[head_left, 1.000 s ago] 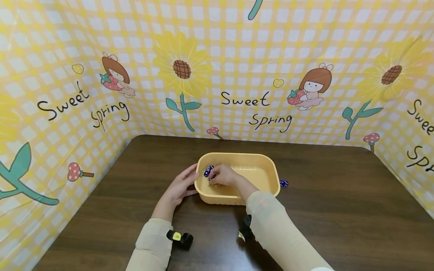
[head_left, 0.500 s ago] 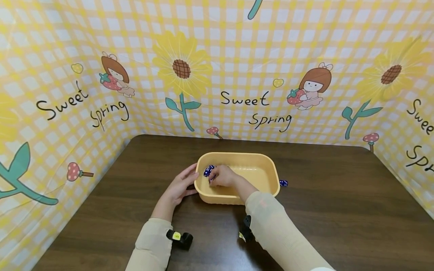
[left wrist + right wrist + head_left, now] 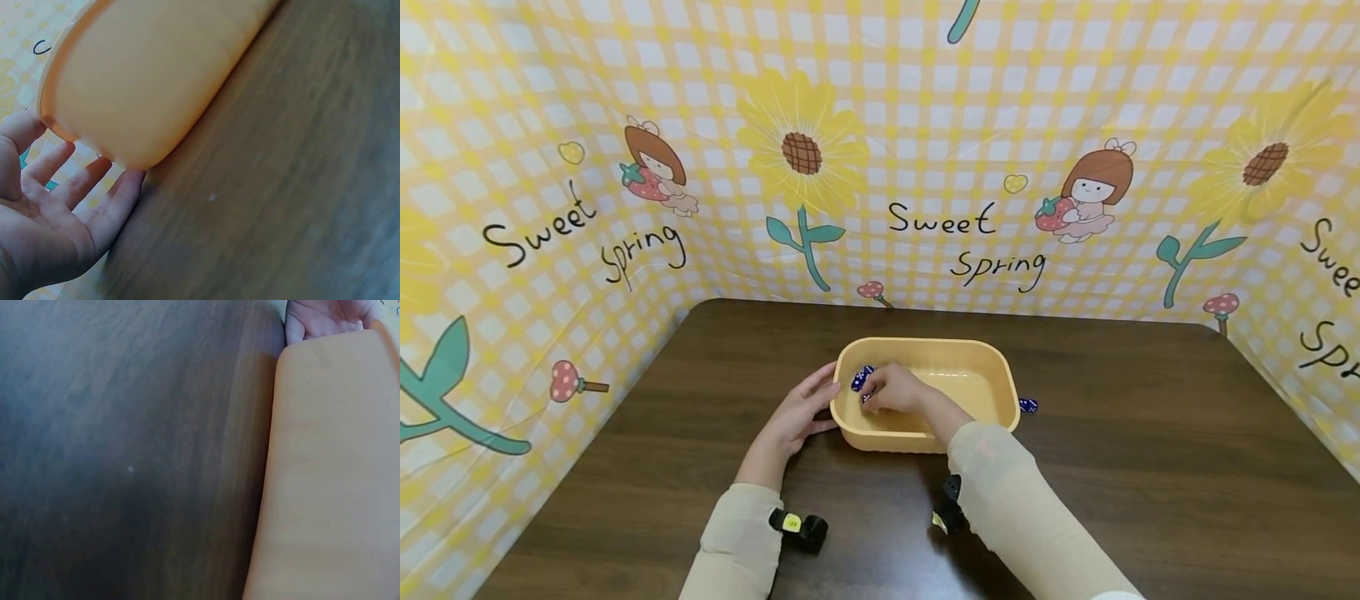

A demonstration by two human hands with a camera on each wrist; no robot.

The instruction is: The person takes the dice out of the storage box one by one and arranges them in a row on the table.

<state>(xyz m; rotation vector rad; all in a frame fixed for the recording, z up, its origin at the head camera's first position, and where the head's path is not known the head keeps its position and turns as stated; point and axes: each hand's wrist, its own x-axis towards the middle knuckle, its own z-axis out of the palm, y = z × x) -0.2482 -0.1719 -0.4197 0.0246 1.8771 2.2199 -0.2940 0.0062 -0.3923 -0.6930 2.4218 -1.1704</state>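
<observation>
A pale yellow plastic tub (image 3: 970, 350) stands on the table, its long side facing me. Inside, at its left end, lie dark blue dice (image 3: 858, 382) with white dots. My right hand (image 3: 897, 389) reaches into the tub beside them, fingers bent downward, pinching a blue die (image 3: 868, 398) mostly hidden by the fingers. The tub's wall hides this hand in the right wrist view. Against the tub's left end rests my left hand (image 3: 797, 414); in the left wrist view its spread fingers (image 3: 87, 184) touch the outer wall, with the thumb near the rim.
More blue dice (image 3: 1028, 406) lie on the dark wooden table (image 3: 1120, 467) just outside the tub's right end. A yellow checked cloth (image 3: 925, 125) with flowers hangs behind the table and along its sides. Black cameras (image 3: 805, 532) are strapped to both wrists.
My right hand's fingers shift slightly over the dice at the tub's left end, and its forearm moves a little right. The left hand and the tub stay in place.
</observation>
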